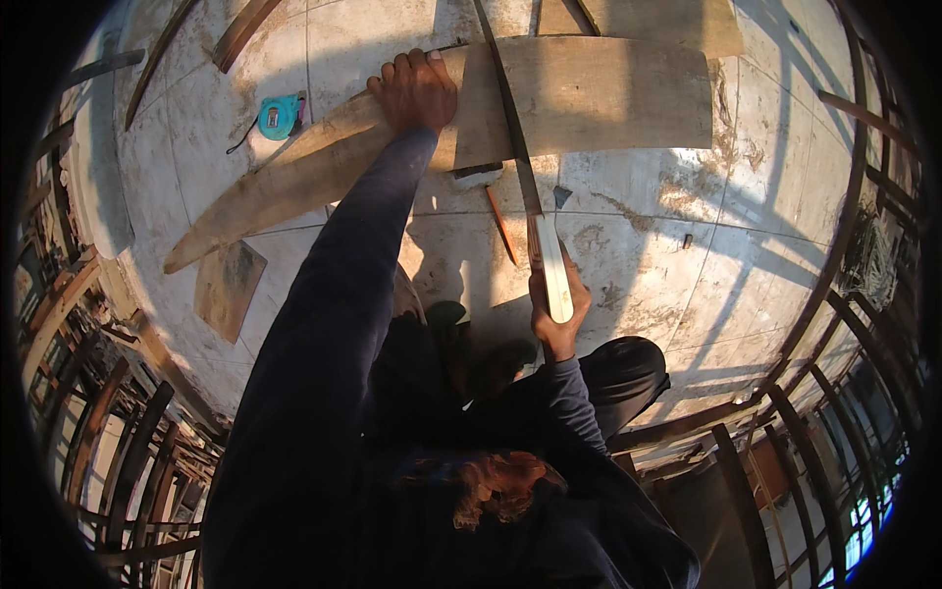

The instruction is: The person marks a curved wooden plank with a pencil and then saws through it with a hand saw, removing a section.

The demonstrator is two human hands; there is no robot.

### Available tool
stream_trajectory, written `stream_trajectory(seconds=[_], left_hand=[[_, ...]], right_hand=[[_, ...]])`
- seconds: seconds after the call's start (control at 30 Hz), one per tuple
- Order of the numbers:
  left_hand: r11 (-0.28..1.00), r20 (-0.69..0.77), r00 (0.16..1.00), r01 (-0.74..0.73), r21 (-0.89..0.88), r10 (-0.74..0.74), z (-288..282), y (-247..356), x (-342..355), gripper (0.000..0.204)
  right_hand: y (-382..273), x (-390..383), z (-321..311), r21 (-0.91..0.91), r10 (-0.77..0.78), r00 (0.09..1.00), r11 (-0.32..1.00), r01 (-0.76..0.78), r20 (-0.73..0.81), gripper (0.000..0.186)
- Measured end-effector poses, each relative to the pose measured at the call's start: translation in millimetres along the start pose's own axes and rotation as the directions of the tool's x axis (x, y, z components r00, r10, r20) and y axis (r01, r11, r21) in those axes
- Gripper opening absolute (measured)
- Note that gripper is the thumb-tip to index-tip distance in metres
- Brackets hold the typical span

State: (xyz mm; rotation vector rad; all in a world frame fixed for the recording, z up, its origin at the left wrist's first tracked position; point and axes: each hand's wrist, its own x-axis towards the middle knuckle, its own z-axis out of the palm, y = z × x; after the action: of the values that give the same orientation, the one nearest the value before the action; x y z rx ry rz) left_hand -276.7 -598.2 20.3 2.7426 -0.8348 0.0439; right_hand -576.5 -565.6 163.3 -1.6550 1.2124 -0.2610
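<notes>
A curved, tapering wooden board (608, 93) lies across the floor ahead of me, its narrow end at the left. My left hand (417, 93) presses on the board with its fingers bent over the far edge. In my right hand (559, 299) is the cream handle of a handsaw (517, 147). The saw's long dark blade points away from me and crosses the board to the right of my left hand. Whether its teeth are in the wood, I cannot tell. Under the near edge sits a small block (479, 174), partly hidden.
A turquoise tape measure (279, 117) lies left of the board. An orange-brown pencil (501, 226) rests near the saw handle. A wooden offcut (230, 290) is by the board's narrow end. Another board (677, 25) lies beyond. Curved timber ribs (775, 393) surround the tiled floor.
</notes>
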Motion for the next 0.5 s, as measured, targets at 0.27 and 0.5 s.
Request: stream_trajectory(seconds=[0.27, 0.5], left_hand=[[0.997, -0.070, 0.997, -0.005, 0.078, 0.010, 3.0, -27.1, 6.1, 0.039], [0.999, -0.077, 0.996, -0.054, 0.002, 0.054, 15.7, 6.5, 4.9, 0.038]], right_hand=[[34.9, -111.0, -31.8, 0.082, 0.036, 0.998, 0.996, -0.040, 0.043, 0.059], [8.7, 47.0, 26.0, 0.022, -0.157, 0.981, 0.987, 0.161, -0.115, 0.047]])
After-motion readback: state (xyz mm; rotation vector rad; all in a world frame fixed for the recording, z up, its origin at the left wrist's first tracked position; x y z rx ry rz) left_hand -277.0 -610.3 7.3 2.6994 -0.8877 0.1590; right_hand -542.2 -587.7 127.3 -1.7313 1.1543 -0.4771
